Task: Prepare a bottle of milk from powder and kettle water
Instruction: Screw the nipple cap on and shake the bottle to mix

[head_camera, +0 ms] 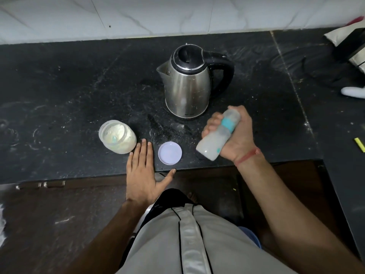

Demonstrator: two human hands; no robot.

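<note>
My right hand [238, 135] grips a baby bottle [217, 135] with a teal collar, tilted with its base toward me and blurred; it looks full of milky liquid. My left hand [143, 171] lies flat and open at the counter's front edge, fingertips beside an open jar of white powder [117, 138] with a teal scoop inside. The jar's pale round lid [169, 153] rests on the counter between my hands. A steel kettle [187, 84] with a black lid and handle stands behind, spout pointing left.
The black stone counter [69, 95] is dusted with white powder. A white tiled wall [138, 14] runs along the back. At far right sit a black appliance [351, 48], a cord and a white object [353, 92]. A side counter holds a yellow strip [359, 144].
</note>
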